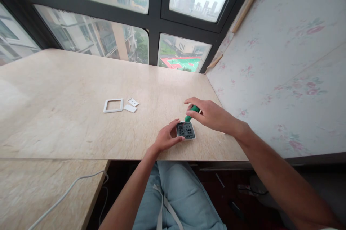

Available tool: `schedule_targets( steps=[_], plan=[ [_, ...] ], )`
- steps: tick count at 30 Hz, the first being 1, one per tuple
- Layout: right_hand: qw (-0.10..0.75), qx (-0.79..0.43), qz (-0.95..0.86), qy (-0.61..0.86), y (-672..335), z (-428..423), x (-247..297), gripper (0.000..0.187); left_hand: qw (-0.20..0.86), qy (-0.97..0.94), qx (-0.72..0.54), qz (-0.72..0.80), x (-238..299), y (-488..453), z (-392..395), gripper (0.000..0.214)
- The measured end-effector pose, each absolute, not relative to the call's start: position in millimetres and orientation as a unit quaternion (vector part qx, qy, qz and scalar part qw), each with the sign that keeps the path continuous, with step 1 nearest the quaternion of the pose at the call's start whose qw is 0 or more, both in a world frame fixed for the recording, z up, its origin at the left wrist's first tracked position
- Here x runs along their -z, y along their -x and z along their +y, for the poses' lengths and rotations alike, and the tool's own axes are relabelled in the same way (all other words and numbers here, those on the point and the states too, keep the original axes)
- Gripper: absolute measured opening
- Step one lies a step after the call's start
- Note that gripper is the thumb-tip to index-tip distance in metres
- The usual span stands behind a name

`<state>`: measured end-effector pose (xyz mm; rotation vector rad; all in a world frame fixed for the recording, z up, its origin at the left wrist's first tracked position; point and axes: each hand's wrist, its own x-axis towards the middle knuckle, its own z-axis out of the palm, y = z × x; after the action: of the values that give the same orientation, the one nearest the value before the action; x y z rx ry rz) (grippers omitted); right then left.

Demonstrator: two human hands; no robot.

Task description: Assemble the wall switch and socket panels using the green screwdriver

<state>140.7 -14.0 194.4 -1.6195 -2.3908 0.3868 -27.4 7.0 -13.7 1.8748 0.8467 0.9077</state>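
A wall switch module [186, 131], dark grey with a white edge, lies on the marble-patterned sill near its front. My left hand [167, 137] grips it from the left, with the thumb along the near edge and the fingers at the far left corner. Above its far edge, my right hand [202, 113] is closed around the green handle of a screwdriver [192, 113]. The thin shaft slants down to the left onto the module's upper part; exactly where the tip rests is too small to tell.
To the left on the sill [67, 122] lie a white square frame [105, 106] and two small white rocker covers [130, 108]. A white cable [72, 184] runs over the lower ledge at left. Windows stand behind; a floral-papered wall [283, 79] rises at right.
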Motion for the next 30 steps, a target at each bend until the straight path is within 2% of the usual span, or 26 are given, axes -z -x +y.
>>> schedule_targets(
  steps=[2, 6, 8, 11, 15, 17, 20, 23, 27, 30],
  plan=[
    [0.069, -0.047, -0.79, 0.608, -136.9, -12.7, -195.5, 0.027, 0.43, -0.754, -0.36, 0.341, 13.2, 27.6, 6.7, 0.072],
    [-0.004, 0.055, -0.75, 0.659, -136.0, -12.7, -197.1, 0.049, 0.427, -0.755, -0.354, 0.349, 11.7, 27.9, 6.5, 0.072],
    [0.008, 0.02, -0.766, 0.643, -140.4, -14.9, -197.1, 0.048, 0.427, -0.754, -0.356, 0.349, 11.7, 27.8, 6.7, 0.072],
    [0.077, -0.083, -0.805, 0.583, -150.2, -19.5, -194.5, 0.035, 0.426, -0.752, -0.36, 0.352, 12.3, 27.5, 6.6, 0.072],
    [0.158, -0.181, -0.835, 0.494, -159.9, -21.5, -186.4, 0.044, 0.425, -0.751, -0.358, 0.356, 13.0, 27.4, 6.1, 0.072],
    [0.183, -0.2, -0.836, 0.478, -160.9, -20.1, -183.1, 0.042, 0.426, -0.753, -0.359, 0.349, 13.5, 27.4, 5.7, 0.071],
    [0.193, -0.182, -0.835, 0.483, -158.6, -16.5, -181.4, 0.03, 0.429, -0.752, -0.362, 0.347, 14.2, 27.4, 5.1, 0.071],
    [0.163, -0.097, -0.83, 0.525, -154.9, -12.9, -182.1, 0.018, 0.43, -0.75, -0.361, 0.349, 13.7, 27.3, 4.7, 0.072],
    [0.095, 0.002, -0.788, 0.608, -153.5, -10.8, -182.3, 0.039, 0.43, -0.75, -0.354, 0.357, 11.8, 27.7, 4.4, 0.072],
    [0.101, -0.022, -0.78, 0.617, -157.2, -12.6, -181.0, 0.038, 0.429, -0.751, -0.353, 0.357, 10.9, 28.0, 4.3, 0.073]
  ],
)
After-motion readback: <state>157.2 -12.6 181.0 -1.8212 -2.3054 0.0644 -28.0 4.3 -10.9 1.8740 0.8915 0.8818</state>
